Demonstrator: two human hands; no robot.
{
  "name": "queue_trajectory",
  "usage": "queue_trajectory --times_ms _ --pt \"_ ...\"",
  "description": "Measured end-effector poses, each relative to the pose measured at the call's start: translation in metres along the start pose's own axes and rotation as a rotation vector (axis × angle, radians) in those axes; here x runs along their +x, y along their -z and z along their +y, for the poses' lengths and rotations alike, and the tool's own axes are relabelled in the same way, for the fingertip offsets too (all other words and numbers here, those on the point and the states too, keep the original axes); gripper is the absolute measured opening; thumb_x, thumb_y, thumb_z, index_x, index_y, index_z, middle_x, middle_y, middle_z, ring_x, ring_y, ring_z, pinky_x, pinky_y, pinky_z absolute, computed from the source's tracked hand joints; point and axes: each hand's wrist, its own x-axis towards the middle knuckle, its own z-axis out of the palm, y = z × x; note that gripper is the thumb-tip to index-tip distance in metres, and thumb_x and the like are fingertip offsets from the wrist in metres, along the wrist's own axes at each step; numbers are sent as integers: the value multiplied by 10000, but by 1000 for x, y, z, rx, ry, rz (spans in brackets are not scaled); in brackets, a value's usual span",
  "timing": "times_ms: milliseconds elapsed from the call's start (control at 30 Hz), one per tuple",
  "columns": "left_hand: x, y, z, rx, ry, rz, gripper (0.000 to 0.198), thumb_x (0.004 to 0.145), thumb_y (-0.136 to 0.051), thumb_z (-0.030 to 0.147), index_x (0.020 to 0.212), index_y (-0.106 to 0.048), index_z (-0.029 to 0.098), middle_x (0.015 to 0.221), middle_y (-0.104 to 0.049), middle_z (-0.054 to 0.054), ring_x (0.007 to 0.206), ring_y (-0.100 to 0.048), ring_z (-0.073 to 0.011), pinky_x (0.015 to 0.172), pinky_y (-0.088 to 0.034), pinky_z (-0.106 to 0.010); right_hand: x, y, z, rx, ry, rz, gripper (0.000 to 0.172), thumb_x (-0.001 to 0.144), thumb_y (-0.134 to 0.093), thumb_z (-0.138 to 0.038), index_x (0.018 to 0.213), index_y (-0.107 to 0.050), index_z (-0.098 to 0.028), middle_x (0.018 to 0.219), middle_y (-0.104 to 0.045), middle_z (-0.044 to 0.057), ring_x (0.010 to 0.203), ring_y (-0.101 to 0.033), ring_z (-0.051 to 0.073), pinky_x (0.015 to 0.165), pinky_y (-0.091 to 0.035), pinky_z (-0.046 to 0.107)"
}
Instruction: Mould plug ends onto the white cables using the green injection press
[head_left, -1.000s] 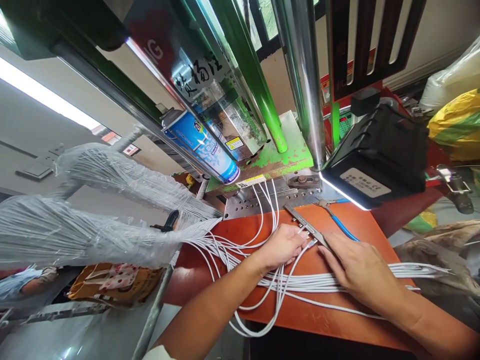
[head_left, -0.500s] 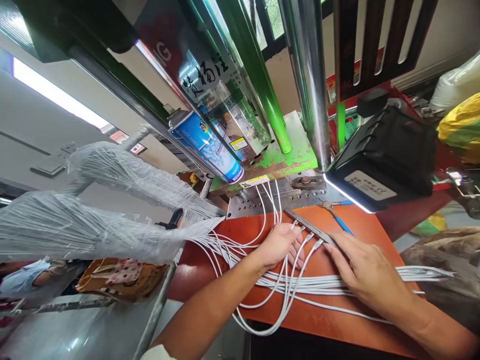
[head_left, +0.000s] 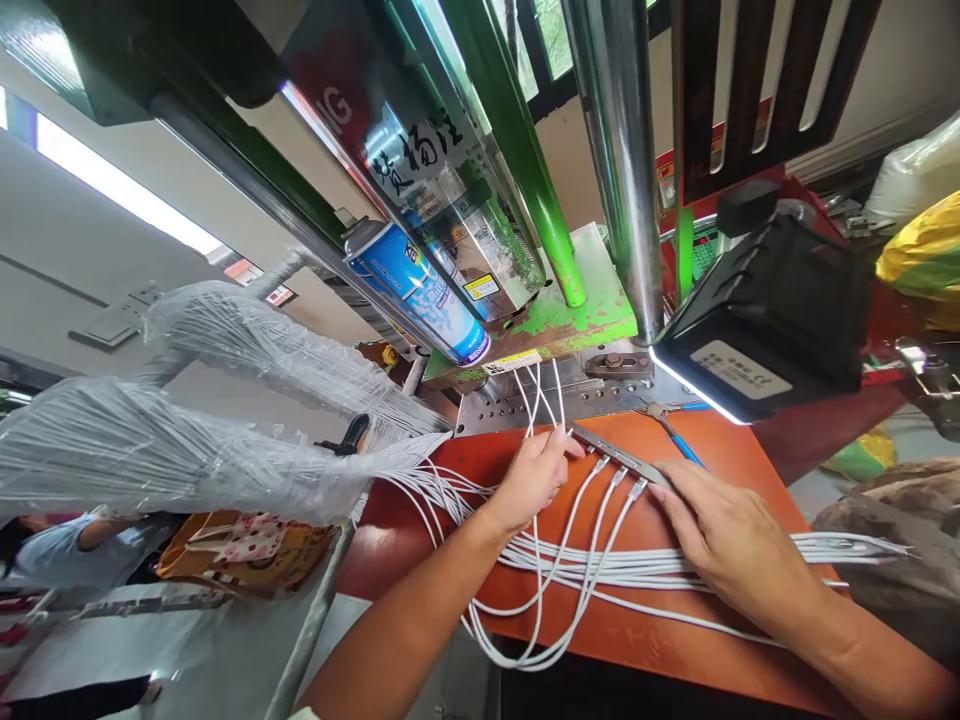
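A narrow metal bar [head_left: 616,452] lies at a slant over the orange tabletop, with several white cables plugged along its near side. My right hand [head_left: 724,525] grips the bar's right end between thumb and fingers. Near the bar's left end, my left hand [head_left: 534,478] is closed in a pinch; a white cable passes by its fingers, but the pinched part is mostly hidden. The connected white cables [head_left: 600,545] loop down over the front table edge. More white cables [head_left: 645,570] run across the tabletop under my right wrist.
Behind the bar stands a green press base [head_left: 592,300] with a blue spray can [head_left: 420,290]. Blue-handled pliers [head_left: 681,440] lie behind my right hand. A black box [head_left: 765,310] overhangs the right side. Plastic-wrapped cable bundles [head_left: 187,450] extend left. A person's arm shows at far left.
My left hand has moved left and slightly up, away from the middle connectors to the bar's left end. My right hand stays on the bar.
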Motion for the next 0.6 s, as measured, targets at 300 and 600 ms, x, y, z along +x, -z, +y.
queue_trajectory --times_ms 300,600 --pt "4 -3 -10 -15 109 -161 396 883 -565 575 822 -552 184 481 -369 108 349 -226 -46 360 -200 -175 -3 -1 5 -18 10 -25 308 1080 -375 -444 1105 -615 -252 969 -712 35 784 -674 218 690 -441 355" --pt "16 -2 -12 297 -50 -136 399 951 -542 458 661 -492 188 582 -424 42 526 -335 -95 541 -297 -228 -3 2 6 70 96 -132 277 1081 -397 -404 1042 -613 -236 917 -678 47 760 -622 194 704 -434 341"
